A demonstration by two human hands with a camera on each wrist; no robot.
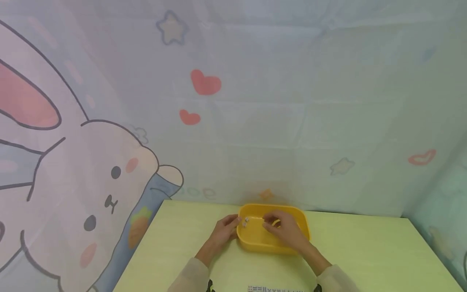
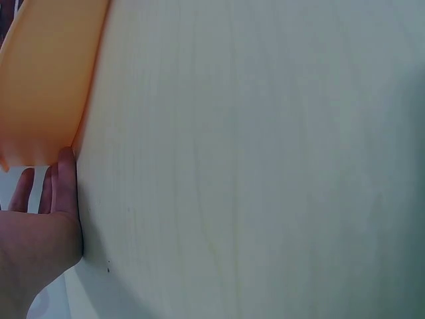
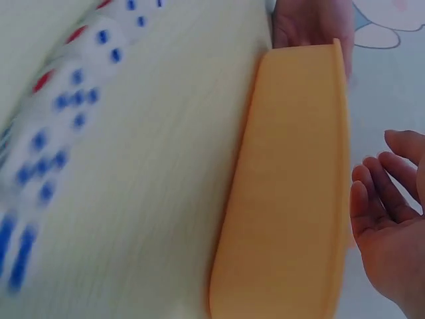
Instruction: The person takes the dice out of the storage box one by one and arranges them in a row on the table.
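Observation:
A yellow plastic basin [image 1: 255,245] sits on the table, with a few small white dice [image 1: 245,224] inside near its left end. My left hand [image 1: 224,232] is at the basin's left end; in the left wrist view its fingers [image 2: 65,179] reach straight to the outer wall. My right hand [image 1: 286,230] hovers over the right half of the basin, fingers loosely bent. In the right wrist view the right hand [image 3: 392,206] shows thumb and fingers apart, nothing between them, beside the basin's rim [image 3: 342,166].
A row of white dice [image 1: 273,289] with blue and red dots lies along the near side of the pale table [image 1: 365,247], blurred and large in the right wrist view. Behind the table hangs a cloth backdrop [image 1: 255,121] printed with a rabbit, hearts and stars.

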